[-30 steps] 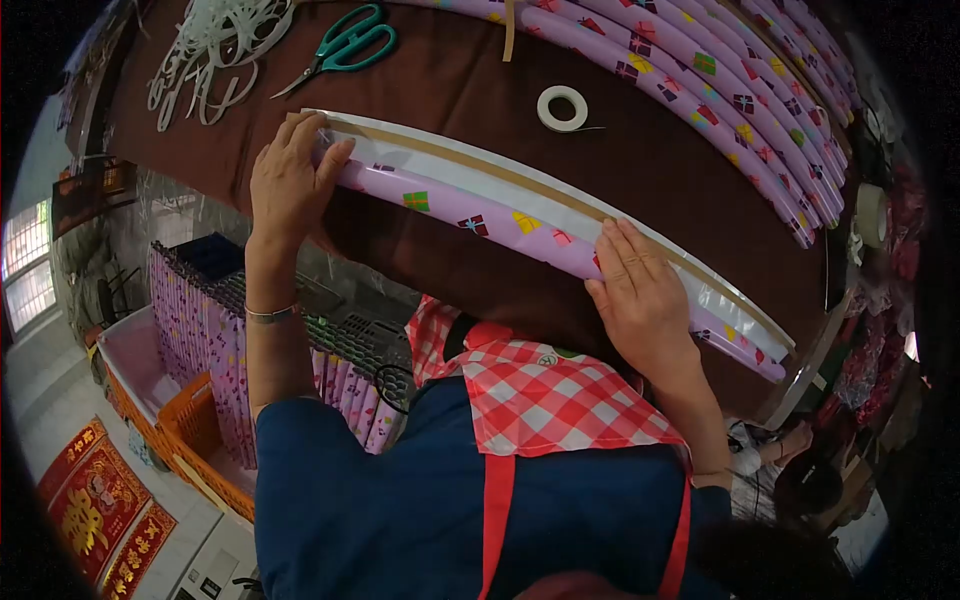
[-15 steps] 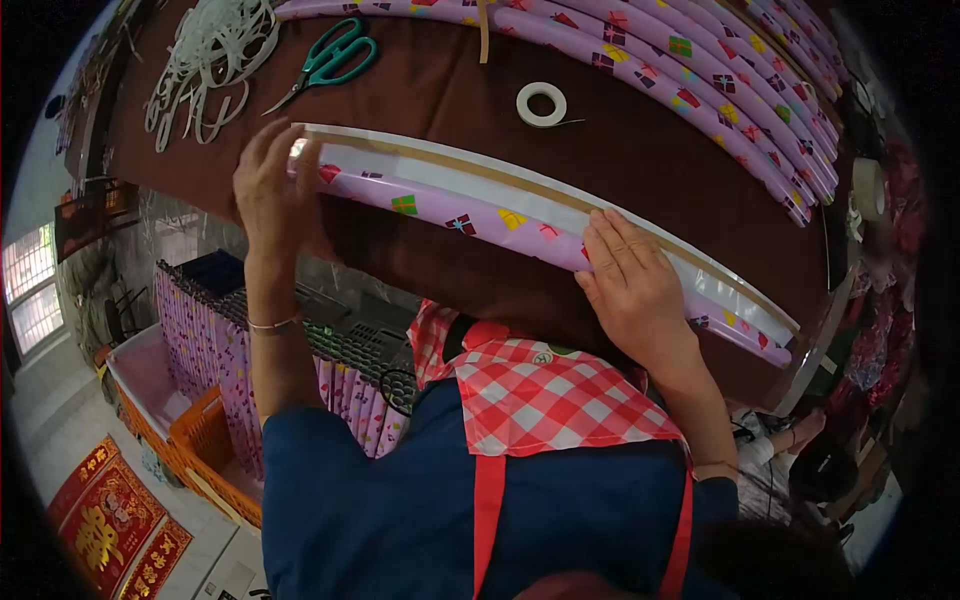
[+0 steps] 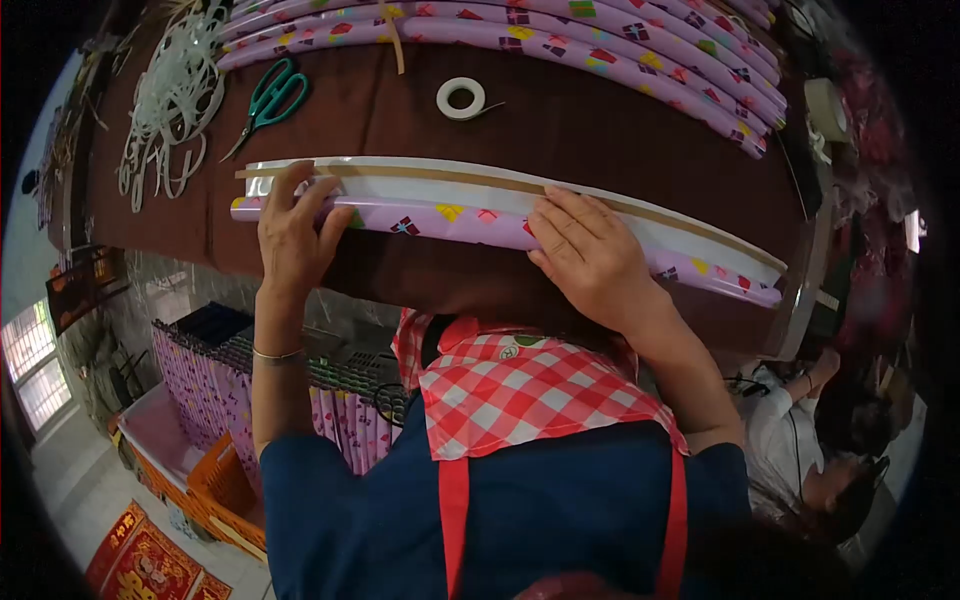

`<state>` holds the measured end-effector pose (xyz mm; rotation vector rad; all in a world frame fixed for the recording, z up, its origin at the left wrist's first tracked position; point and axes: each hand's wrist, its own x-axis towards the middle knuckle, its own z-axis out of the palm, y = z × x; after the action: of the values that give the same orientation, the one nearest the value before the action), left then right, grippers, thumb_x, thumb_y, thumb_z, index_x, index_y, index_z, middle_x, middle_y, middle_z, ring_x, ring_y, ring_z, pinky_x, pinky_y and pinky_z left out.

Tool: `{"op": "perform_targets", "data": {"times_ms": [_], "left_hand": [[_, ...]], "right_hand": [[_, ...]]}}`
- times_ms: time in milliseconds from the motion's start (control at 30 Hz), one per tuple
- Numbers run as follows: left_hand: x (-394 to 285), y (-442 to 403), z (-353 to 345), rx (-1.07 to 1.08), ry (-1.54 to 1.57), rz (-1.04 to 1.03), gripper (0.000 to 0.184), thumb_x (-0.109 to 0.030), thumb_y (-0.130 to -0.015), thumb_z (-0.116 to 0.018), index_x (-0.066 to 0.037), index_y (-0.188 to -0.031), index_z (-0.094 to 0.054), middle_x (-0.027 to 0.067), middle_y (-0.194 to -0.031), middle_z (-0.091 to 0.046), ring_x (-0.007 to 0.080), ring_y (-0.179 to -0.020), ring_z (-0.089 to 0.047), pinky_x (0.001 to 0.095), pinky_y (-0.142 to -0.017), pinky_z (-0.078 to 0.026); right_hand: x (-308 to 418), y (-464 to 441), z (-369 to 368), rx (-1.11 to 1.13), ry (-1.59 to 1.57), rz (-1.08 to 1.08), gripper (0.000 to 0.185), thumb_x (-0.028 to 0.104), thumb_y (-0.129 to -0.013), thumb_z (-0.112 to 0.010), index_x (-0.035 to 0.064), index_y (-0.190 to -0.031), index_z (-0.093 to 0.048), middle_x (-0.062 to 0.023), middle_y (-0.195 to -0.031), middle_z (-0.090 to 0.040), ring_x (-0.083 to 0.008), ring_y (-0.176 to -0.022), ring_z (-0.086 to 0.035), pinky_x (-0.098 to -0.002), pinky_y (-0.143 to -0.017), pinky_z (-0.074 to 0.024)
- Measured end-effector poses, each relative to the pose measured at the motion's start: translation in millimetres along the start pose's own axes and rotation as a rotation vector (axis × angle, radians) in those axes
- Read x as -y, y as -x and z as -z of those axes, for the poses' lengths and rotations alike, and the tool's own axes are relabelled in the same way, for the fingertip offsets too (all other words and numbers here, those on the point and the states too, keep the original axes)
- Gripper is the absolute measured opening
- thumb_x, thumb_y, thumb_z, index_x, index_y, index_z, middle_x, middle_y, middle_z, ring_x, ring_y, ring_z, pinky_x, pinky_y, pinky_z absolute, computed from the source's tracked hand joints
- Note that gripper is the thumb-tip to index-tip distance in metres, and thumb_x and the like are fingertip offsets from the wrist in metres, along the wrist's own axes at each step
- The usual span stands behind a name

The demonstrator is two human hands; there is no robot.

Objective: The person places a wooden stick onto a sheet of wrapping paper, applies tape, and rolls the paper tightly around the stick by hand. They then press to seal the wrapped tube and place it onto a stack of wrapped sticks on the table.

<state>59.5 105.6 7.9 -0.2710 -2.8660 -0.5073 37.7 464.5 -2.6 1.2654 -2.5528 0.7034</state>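
A long roll of pink-purple gift-print wrapping paper (image 3: 468, 224) lies across the brown table in front of me, its white underside showing as a flat strip along the far side. A tan strip (image 3: 440, 178) runs lengthwise over that white part. Near the roll's left end, my left hand (image 3: 290, 230) curls over it, thumb on the near side and fingertips reaching the white strip. My right hand (image 3: 590, 258) lies on the roll right of its middle, fingers stretched out and close together. The paper beneath both palms is hidden.
Finished-looking printed rolls (image 3: 600, 55) lie along the table's far side. A small roll of white tape (image 3: 460, 99), teal-handled scissors (image 3: 270, 95) and tangled white strips (image 3: 170, 110) sit beyond my hands. An orange basket (image 3: 225, 480) stands below left; another person (image 3: 800, 430) is at right.
My left hand has moved in from the roll's left end, which is now uncovered, and curled over the paper. The right hand stays on the roll. The whole view has shifted.
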Motion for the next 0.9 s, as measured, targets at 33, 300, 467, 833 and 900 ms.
{"op": "perform_targets", "data": {"times_ms": [33,300,467,833,900], "left_hand": [[1,0,1,0.007,-0.004,-0.001,0.034,-0.027,-0.083,-0.074,-0.005,-0.108,-0.07,0.0165,-0.125,-0.059,0.0369,-0.109,-0.06,0.0455,-0.094,-0.047],[12,2,-2,0.035,-0.053,-0.021,0.032,-0.023,-0.086,-0.07,-0.006,-0.113,-0.068,0.0153,-0.127,-0.058,0.0362,-0.114,-0.058,0.0446,-0.096,-0.046],[16,1,-2,0.015,-0.043,-0.044,0.028,-0.019,-0.088,-0.067,-0.004,-0.112,-0.068,0.0171,-0.126,-0.059,0.0362,-0.115,-0.059,0.0441,-0.096,-0.047],[-63,-13,-13,0.127,0.052,-0.288,0.049,-0.019,-0.072,-0.082,-0.005,-0.116,-0.065,0.0126,-0.114,-0.062,0.0318,-0.102,-0.059,0.0433,-0.09,-0.045],[-72,-16,-25,0.1,0.017,-0.343,0.05,-0.021,-0.073,-0.081,-0.006,-0.118,-0.064,0.0101,-0.109,-0.062,0.0314,-0.101,-0.059,0.0427,-0.087,-0.044]], "right_hand": [[-1,1,-1,-0.005,0.012,-0.015,0.038,0.018,-0.081,-0.074,0.0007,-0.113,-0.066,-0.016,-0.118,-0.067,-0.0327,-0.121,-0.059,-0.0467,-0.099,-0.049],[-15,17,15,-0.121,-0.047,-0.067,0.036,0.011,-0.076,-0.078,0.0011,-0.109,-0.069,-0.0127,-0.116,-0.068,-0.0319,-0.117,-0.062,-0.0411,-0.094,-0.0534],[-26,58,27,-0.201,0.06,-0.107,0.038,0.016,-0.074,-0.08,0.0028,-0.107,-0.068,-0.0112,-0.113,-0.067,-0.0292,-0.106,-0.063,-0.0398,-0.09,-0.0533],[-38,102,49,-0.197,0.167,-0.268,0.046,0.026,-0.072,-0.082,0.007,-0.111,-0.066,-0.0079,-0.102,-0.062,-0.0296,-0.095,-0.058,-0.0418,-0.081,-0.0491],[-39,101,50,-0.145,0.181,-0.279,0.046,0.026,-0.073,-0.081,0.0063,-0.112,-0.066,-0.0082,-0.102,-0.061,-0.0295,-0.095,-0.058,-0.0423,-0.08,-0.0486]]}}
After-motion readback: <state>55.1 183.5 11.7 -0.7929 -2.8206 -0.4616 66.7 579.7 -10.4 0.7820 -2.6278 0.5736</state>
